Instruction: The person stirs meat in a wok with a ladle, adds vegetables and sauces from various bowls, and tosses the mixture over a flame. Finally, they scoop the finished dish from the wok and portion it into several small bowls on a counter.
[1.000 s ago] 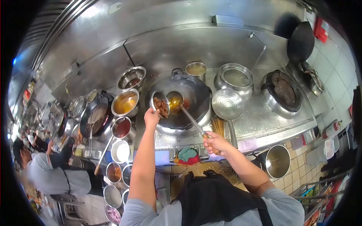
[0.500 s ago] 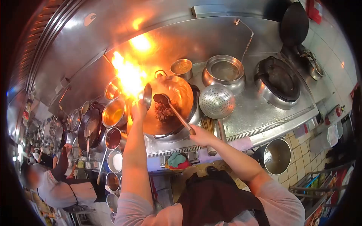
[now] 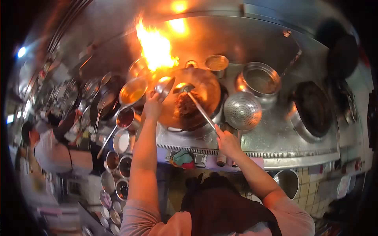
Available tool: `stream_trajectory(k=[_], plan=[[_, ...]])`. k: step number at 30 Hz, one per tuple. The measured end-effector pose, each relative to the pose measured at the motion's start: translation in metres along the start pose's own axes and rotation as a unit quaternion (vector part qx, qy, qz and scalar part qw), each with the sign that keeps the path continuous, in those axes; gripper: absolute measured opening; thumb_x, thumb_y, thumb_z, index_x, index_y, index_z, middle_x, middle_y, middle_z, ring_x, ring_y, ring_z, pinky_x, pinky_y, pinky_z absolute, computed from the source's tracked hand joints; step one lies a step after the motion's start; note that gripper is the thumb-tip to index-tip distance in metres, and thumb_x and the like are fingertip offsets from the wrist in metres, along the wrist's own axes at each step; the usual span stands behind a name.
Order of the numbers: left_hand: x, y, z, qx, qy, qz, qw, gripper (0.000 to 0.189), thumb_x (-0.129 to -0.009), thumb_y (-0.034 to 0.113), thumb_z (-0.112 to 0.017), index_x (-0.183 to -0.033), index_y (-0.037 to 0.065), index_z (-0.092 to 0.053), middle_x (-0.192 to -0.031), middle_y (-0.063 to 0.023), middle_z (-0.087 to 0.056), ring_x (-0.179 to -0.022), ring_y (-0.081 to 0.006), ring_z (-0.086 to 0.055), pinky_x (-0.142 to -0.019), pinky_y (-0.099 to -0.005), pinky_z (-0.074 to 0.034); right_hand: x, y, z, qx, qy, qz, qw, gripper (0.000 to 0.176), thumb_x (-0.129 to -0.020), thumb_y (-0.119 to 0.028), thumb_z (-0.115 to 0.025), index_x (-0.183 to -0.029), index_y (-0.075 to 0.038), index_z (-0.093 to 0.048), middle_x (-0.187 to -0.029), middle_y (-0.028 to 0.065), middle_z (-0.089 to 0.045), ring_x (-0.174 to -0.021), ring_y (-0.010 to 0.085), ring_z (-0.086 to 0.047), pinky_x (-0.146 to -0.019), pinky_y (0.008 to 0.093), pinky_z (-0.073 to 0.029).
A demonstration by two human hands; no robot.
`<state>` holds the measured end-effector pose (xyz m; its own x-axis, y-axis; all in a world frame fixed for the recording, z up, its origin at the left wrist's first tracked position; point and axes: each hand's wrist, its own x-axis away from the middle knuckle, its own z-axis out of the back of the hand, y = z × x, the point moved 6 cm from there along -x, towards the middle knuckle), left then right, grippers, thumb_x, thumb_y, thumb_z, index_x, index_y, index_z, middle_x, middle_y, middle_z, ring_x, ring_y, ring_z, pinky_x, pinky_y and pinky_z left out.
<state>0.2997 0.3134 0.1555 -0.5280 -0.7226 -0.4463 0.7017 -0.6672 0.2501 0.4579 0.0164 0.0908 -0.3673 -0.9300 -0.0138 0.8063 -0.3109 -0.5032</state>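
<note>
My left hand (image 3: 152, 105) grips a small metal bowl (image 3: 165, 91) at the left side of the wok, tilted with its mouth toward the wok's middle. In my right hand (image 3: 228, 141), closed round its handle, is a ladle (image 3: 201, 110) that reaches over the wok from the lower right. The ladle's head is just right of the bowl, above dark brown chopped food (image 3: 188, 104). That food lies in the large wok (image 3: 210, 84), which glows orange. A tall flame (image 3: 155, 47) rises behind the wok's left side; what the bowl holds is hidden.
A perforated strainer (image 3: 243, 111) lies right of the wok, with a metal pot (image 3: 260, 78) behind it. Left stand a bowl of yellow liquid (image 3: 134, 91), a dark red sauce pot (image 3: 125, 118) and a white-filled container (image 3: 121, 141). Another person (image 3: 53, 147) works farther left.
The view has turned, shifting the stove to the right in the picture. The ladle's head has moved back and up in the wok; the bowl has tilted. The flame still burns.
</note>
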Motion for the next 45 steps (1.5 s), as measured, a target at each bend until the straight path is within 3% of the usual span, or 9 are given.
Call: stream_trajectory(k=[5,9,12,16,24,32,35,41,45], plan=[[0.11,-0.117,0.012,0.144,0.217,0.226,0.939,0.022,-0.077,0.02,-0.065,-0.078,0.001,-0.057,-0.06,-0.0076,-0.053,-0.055,-0.0221,-0.052,-0.053,-0.0365,-0.043,-0.03,0.002,-0.031,-0.015,-0.019,0.02,1.0,0.055,-0.081,-0.016,-0.051,-0.134,-0.013,-0.037,-0.085,0.0216,-0.057,-0.077,0.0386,-0.057,-0.067,0.0486,-0.046],[0.338,-0.111,0.016,0.688,0.14,0.435,0.564,0.013,-0.08,0.022,-0.055,-0.087,0.011,-0.055,-0.078,-0.0003,-0.052,-0.063,-0.0129,-0.05,-0.054,-0.0277,-0.041,-0.035,-0.014,-0.009,-0.002,0.049,0.19,0.981,0.054,-0.081,-0.01,-0.056,-0.132,-0.004,-0.039,-0.085,0.0199,-0.056,-0.083,0.0358,-0.053,-0.074,0.0434,-0.043],[0.531,-0.052,0.055,0.616,0.353,0.558,0.43,0.018,-0.076,0.013,-0.048,-0.092,0.008,-0.054,-0.086,-0.0026,-0.051,-0.082,-0.0158,-0.052,-0.073,-0.0338,-0.045,-0.037,-0.054,-0.012,-0.101,-0.007,0.191,0.976,0.039,-0.087,-0.008,-0.052,-0.125,-0.004,-0.047,-0.086,0.0106,-0.051,-0.079,0.0197,-0.051,-0.071,0.0303,-0.043],[0.778,0.062,0.092,0.4,0.592,0.658,0.235,0.017,-0.072,0.009,-0.049,-0.09,0.009,-0.051,-0.073,-0.0037,-0.051,-0.063,-0.0144,-0.052,-0.052,-0.0295,-0.045,0.001,-0.171,-0.106,-0.234,-0.314,0.193,0.9,0.028,-0.087,-0.009,-0.053,-0.114,-0.003,-0.055,-0.075,0.0014,-0.052,-0.064,0.0086,-0.049,-0.059,0.0233,-0.042],[0.942,0.254,0.145,0.122,0.875,0.464,0.063,0.022,-0.078,0.014,-0.055,-0.099,0.008,-0.052,-0.093,-0.0062,-0.057,-0.075,-0.0184,-0.055,-0.07,-0.0357,-0.05,0.156,-0.379,-0.372,-0.142,-0.552,0.46,0.681,0.03,-0.086,-0.019,-0.054,-0.11,-0.001,-0.055,-0.083,0.0099,-0.06,-0.07,0.017,-0.06,-0.062,0.0299,-0.047],[0.921,0.237,0.171,0.18,0.889,0.418,0.049,0.037,-0.087,0.041,-0.053,-0.103,0.007,-0.049,-0.104,-0.0085,-0.056,-0.084,-0.0198,-0.056,-0.074,-0.0341,-0.049,0.222,-0.531,-0.476,-0.099,-0.531,0.309,0.783,0.03,-0.082,-0.021,-0.058,-0.103,-0.001,-0.06,-0.077,0.0087,-0.063,-0.056,0.0137,-0.058,-0.049,0.0294,-0.046],[0.936,0.227,0.139,0.256,0.835,0.478,0.088,0.043,-0.088,0.048,-0.05,-0.106,0.009,-0.048,-0.104,-0.0086,-0.056,-0.085,-0.0213,-0.057,-0.075,-0.0333,-0.048,0.254,-0.542,-0.488,-0.279,-0.664,0.169,0.672,0.028,-0.088,-0.02,-0.055,-0.104,0.003,-0.059,-0.077,0.0097,-0.063,-0.058,0.013,-0.058,-0.053,0.0238,-0.047],[0.951,0.226,0.051,0.387,0.591,0.707,0.039,0.047,-0.087,0.05,-0.047,-0.111,0.009,-0.049,-0.112,-0.0096,-0.055,-0.089,-0.022,-0.058,-0.071,-0.0329,-0.047,0.28,-0.56,-0.349,-0.152,-0.372,0.692,0.6,0.022,-0.089,-0.014,-0.05,-0.105,-0.003,-0.061,-0.09,0.0119,-0.065,-0.074,0.0242,-0.063,-0.068,0.0353,-0.049],[0.951,0.226,0.039,0.368,0.431,0.822,0.057,0.051,-0.088,0.047,-0.045,-0.119,0.007,-0.046,-0.112,-0.0106,-0.056,-0.09,-0.021,-0.059,-0.065,-0.0309,-0.045,0.25,-0.524,-0.328,-0.211,-0.428,0.62,0.623,0.021,-0.089,-0.012,-0.05,-0.105,-0.003,-0.062,-0.094,0.0124,-0.065,-0.078,0.0226,-0.064,-0.071,0.0338,-0.049]])
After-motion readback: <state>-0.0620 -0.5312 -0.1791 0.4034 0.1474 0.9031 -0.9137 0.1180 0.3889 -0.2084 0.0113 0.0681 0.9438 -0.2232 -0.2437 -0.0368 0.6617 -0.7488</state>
